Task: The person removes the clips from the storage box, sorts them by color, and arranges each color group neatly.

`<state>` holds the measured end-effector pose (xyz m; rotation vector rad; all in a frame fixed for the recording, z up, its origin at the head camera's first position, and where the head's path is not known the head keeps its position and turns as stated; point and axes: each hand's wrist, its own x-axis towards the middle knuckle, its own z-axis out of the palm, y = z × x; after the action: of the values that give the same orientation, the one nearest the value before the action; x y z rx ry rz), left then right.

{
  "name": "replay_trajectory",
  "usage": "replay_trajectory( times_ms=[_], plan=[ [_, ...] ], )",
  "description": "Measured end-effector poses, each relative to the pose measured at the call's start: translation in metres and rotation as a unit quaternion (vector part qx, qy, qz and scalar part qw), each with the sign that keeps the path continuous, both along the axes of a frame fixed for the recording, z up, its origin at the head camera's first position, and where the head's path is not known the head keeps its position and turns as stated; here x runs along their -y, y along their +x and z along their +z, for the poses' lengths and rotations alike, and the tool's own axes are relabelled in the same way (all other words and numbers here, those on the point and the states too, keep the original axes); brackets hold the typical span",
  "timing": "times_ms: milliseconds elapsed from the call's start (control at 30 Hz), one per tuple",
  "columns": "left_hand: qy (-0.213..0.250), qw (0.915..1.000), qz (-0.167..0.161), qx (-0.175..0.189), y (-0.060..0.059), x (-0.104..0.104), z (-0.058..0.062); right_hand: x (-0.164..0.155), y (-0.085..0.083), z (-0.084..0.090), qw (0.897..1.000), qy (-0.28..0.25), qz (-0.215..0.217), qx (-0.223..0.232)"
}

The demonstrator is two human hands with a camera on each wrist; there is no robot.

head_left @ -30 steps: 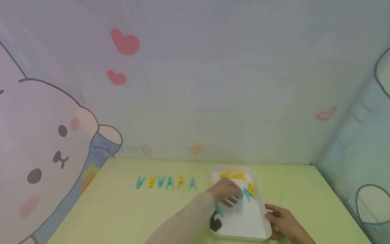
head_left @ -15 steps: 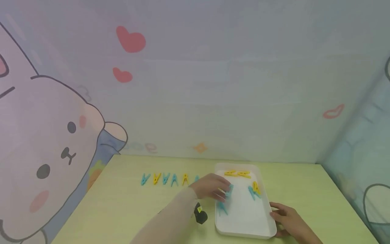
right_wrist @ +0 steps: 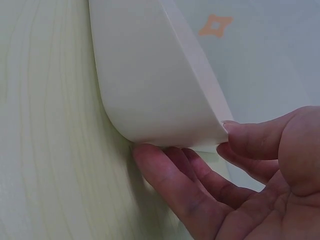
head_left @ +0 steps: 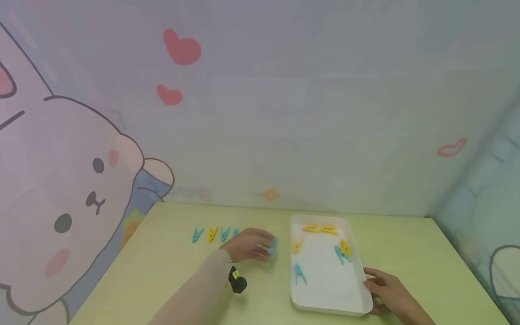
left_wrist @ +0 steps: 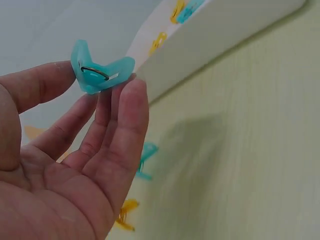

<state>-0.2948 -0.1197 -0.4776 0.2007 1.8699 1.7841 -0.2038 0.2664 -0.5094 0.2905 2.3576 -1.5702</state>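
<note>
- Two hands busy: left hand (head_left: pixel 249 244) pinches a blue clip (left_wrist: pixel 100 72) between thumb and fingertips, above the desk (head_left: pixel 162 280), just left of the tray (head_left: pixel 325 307).
- Right hand (head_left: pixel 387 293) clamps the tray's near right corner, thumb on rim, fingers under.
- Risk: fingertip-only pinch, so the clip could spring out or land crooked against the clip row (head_left: pixel 211 234).
- Risk: the left sleeve could nudge the black object (head_left: pixel 237 280).
</note>
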Motion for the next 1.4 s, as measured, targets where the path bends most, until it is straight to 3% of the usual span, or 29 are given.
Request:
replay_trajectory(
  times_ms=[333,633,900,1033,1167,1400],
  plan=[
    [-0.012,0.9991,0.041,0.007,0.002,0.051,-0.017,-0.002,-0.001,-0.001,1.0,0.002,-0.002,0.009],
    [-0.059,0.9943,0.088,-0.005,0.011,0.099,-0.019,-0.001,-0.002,-0.002,1.0,0.018,-0.004,0.025],
    [-0.094,0.9835,0.154,0.0,0.015,0.128,-0.022,0.0,-0.005,-0.002,0.999,0.018,-0.002,0.027],
    [-0.121,0.9776,0.172,-0.011,0.015,0.135,-0.019,-0.001,-0.004,-0.002,1.0,0.016,0.002,0.027],
    [-0.164,0.9679,0.187,-0.035,0.015,0.138,-0.015,-0.004,-0.003,-0.002,1.0,0.008,0.002,0.016],
    [-0.267,0.9328,0.228,-0.081,0.014,0.144,-0.014,-0.003,-0.003,-0.006,1.0,-0.007,-0.002,0.006]
  ],
)
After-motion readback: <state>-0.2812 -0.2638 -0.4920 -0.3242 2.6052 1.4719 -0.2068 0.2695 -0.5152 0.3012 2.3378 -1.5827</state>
